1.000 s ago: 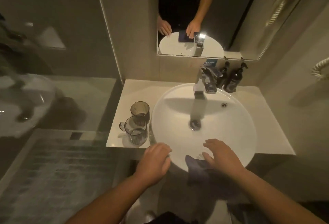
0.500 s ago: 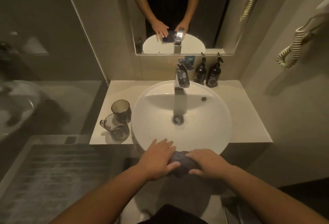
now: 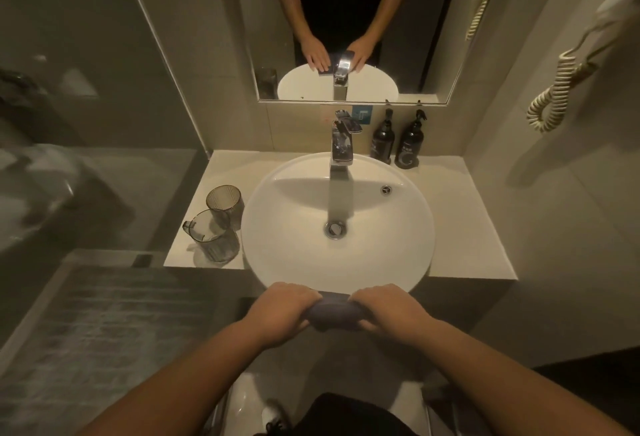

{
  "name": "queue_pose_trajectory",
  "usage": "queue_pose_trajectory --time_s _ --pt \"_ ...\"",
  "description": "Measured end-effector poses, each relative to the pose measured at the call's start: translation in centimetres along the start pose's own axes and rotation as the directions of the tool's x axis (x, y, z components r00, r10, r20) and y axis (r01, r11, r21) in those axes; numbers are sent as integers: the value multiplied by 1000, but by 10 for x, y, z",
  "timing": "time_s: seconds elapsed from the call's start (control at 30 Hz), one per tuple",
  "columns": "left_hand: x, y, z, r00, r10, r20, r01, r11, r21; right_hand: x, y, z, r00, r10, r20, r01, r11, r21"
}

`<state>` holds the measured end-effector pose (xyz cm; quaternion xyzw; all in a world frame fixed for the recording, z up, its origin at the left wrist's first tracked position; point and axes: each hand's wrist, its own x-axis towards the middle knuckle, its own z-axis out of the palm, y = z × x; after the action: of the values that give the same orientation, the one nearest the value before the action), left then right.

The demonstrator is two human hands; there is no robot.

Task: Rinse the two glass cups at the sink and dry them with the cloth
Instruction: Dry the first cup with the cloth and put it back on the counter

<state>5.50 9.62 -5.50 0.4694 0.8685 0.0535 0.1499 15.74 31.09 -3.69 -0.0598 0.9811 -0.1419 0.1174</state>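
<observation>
Both hands meet at the near rim of the one round white sink (image 3: 408,255), and between them lies a single dark grey cloth (image 3: 333,311), bunched into a short roll that rests on the rim's front edge. The left hand (image 3: 282,309) grips the left end of the cloth with fingers curled over it, and the right hand (image 3: 388,311) grips the right end in the same way; the two hands sit close together with only the middle of the cloth showing between them. Two glass cups stand on the pale counter (image 3: 460,228) to the left of the sink, both upright and untouched: a ribbed tumbler (image 3: 224,202) further back and a handled cup (image 3: 214,236) nearer the front, the two just beside each other and close to the sink's left edge. One chrome tap (image 3: 341,145) rises at the back of the sink, and no water can be seen running from it; one drain (image 3: 334,229) sits in the middle of the basin. Two dark pump bottles (image 3: 396,141) stand side by side on the counter behind the sink, to the right of the tap. The mirror (image 3: 346,20) above shows the person's two hands on the cloth. One coiled cord (image 3: 554,89) hangs on the right wall.
</observation>
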Motion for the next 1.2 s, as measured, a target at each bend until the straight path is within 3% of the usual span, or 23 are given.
queue_pose_trajectory --time_s 0.13,0.23,0.3,0.37,0.4,0.57,0.67,0.8,0.87,0.93,1.07,1.2 --pt "-12 0 -20 991 -131 3 124 935 -332 -9 11 -31 994 61 85 -88 931 355" --pt "-19 -4 -39 963 -264 -52 167 739 -653 -6 12 -53 987 124 104 -161 780 604" --pt "-19 -4 -51 934 -346 -82 158 612 -775 -2 7 -62 984 122 133 -178 525 833" --pt "-19 -4 -60 912 -404 -65 147 472 -869 6 -1 -65 982 71 174 -183 145 972" --pt "-19 -5 -62 901 -432 -46 145 398 -906 10 -8 -64 984 33 174 -175 32 984" --pt "-25 -18 -59 841 -540 13 101 135 -986 35 -46 -57 984 -6 179 -179 -74 981" --pt "-32 -32 -54 849 -526 56 93 46 -995 51 -57 -52 974 33 226 -216 -182 959" --pt "-39 -55 -48 876 -475 88 43 -105 -994 70 -73 -47 942 32 335 -286 -444 849" --pt "-38 -69 -46 873 -482 75 52 -60 -997 80 -86 -46 930 33 365 -304 -484 820" --pt "-38 -82 -45 853 -516 75 61 -45 -997 93 -98 -45 946 26 323 -277 -450 849" --pt "-45 -116 -42 845 -531 63 64 -17 -998 120 -118 -50 948 90 304 -276 -239 931" --pt "-55 -145 -43 833 -548 71 63 -34 -997 145 -132 -60 950 107 294 -275 -160 948"
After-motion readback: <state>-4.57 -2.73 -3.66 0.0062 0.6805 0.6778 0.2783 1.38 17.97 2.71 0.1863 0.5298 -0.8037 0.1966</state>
